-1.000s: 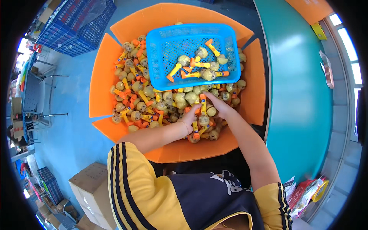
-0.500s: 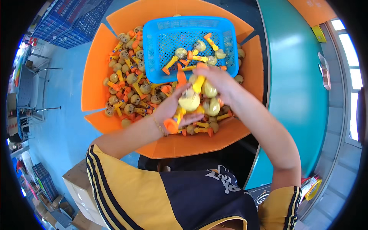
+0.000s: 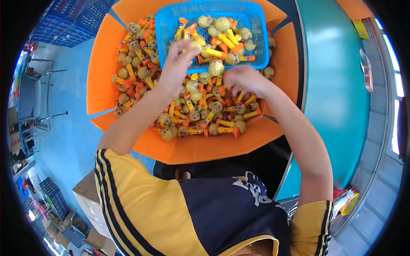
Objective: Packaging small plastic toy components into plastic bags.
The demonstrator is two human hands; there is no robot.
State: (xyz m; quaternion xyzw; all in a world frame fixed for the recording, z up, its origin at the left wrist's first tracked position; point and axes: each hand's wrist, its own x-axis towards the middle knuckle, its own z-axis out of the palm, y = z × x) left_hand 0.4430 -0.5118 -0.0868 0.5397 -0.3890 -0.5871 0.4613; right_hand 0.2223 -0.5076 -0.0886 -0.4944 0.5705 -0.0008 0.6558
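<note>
Several small toys [image 3: 217, 107] with round tan heads in clear wrap, yellow stems and orange ends fill a big orange bin. More of these toys [image 3: 228, 38] lie in a blue plastic basket [image 3: 159, 30] set over the bin's far side. My left hand [image 3: 175, 66] is at the basket's near left corner, fingers apart, beside a toy at the rim. My right hand [image 3: 247, 81] hovers just in front of the basket over the loose toys, blurred, with loosely bent fingers and nothing visible in them. Between my hands one toy's round head [image 3: 216, 68] overlaps the near rim.
The orange bin [image 3: 205, 150] has wide flaps folded outward. Along the right runs a green tabletop [image 3: 333, 85]. Blue crates [image 3: 68, 21] are stacked at the far left, and a cardboard box [image 3: 87, 192] stands by my left elbow.
My hands have parted and let go of the cluster of toys they held together over the bin. The basket now contains more toys. The bin and basket sit higher in view.
</note>
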